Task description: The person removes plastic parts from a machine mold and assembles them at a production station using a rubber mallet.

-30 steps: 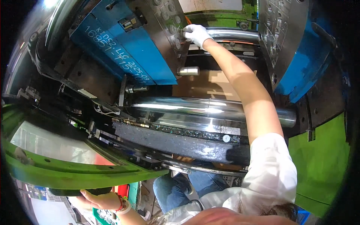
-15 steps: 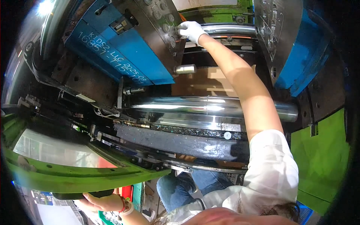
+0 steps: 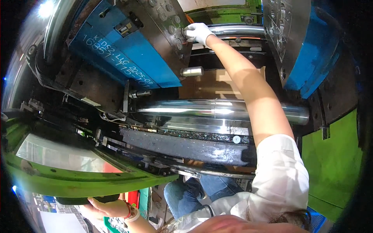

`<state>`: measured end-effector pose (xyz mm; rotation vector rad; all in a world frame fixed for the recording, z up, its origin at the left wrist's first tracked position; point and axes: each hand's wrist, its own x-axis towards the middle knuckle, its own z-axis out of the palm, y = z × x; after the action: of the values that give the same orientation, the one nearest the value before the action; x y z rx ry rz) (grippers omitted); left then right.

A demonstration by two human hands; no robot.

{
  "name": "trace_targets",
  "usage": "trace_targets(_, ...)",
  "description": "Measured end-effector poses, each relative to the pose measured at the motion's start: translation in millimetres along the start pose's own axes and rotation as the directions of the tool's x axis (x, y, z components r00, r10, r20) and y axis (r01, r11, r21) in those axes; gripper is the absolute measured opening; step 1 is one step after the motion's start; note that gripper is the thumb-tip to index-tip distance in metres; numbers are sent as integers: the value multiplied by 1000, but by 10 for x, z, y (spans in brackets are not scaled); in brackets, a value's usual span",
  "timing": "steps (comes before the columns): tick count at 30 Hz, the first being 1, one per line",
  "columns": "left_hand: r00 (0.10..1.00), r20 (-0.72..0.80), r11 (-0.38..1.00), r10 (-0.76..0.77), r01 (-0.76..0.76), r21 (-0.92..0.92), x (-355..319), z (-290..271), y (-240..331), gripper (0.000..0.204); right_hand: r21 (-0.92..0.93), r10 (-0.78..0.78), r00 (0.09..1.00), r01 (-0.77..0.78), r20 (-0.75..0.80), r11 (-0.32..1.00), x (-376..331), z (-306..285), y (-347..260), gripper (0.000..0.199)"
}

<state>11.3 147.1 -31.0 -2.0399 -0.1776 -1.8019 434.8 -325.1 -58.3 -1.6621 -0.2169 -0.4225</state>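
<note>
My right hand (image 3: pixel 198 33), in a white glove, reaches far into the machine to the metal face (image 3: pixel 157 21) of the left mould half. Its fingers are bent together against one of the round cavities there; whatever they pinch is too small or hidden to make out. The blue side block (image 3: pixel 124 58) of that mould half faces me, with a metal guide pin (image 3: pixel 192 71) sticking out below my wrist. At the lower left, my left hand (image 3: pixel 107 207) grips a black handle (image 3: pixel 74 200) on the green machine door (image 3: pixel 77 186). A red bracelet and a pale band circle that wrist.
The opposite mould half (image 3: pixel 281 35) stands on the right with a blue block (image 3: pixel 314 50). A thick polished tie bar (image 3: pixel 229 108) crosses under my right forearm. Brown cardboard (image 3: pixel 210 83) lies between the halves. A dark ledge (image 3: pixel 186 145) with scattered bits runs nearer me.
The whole view has shifted very slightly. My right hand stays at the same spot on the mould face, and my left hand keeps hold of the door handle.
</note>
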Motion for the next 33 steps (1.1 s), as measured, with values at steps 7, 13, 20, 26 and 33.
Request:
trace_targets(7, 998, -6, 998, -56, 56, -4, -54, 34, 21, 32, 118, 27, 999, -22, -40, 993, 130, 37, 247, 24)
trace_targets(13, 976, 51, 956, -211, 217, -199, -31, 32, 94, 31, 15, 49, 998, -48, -29, 999, 133, 22, 141, 25)
trace_targets(20, 996, -10, 994, -84, 83, -71, -10, 41, 82, 32, -379, -172, 985, 149, -29, 913, 21, -32, 67, 30)
trace_targets(26, 1000, 2, 999, -14, 14, -32, -7, 38, 0, 32, -571, -362, 932, 299, 2, 764, 18, -52, 93, 28)
trace_targets(33, 999, -23, 999, 32, -32, -1, -14, 38, -16, 34, -581, -175, 985, 148, 10, 800, -24, -35, -8, 29)
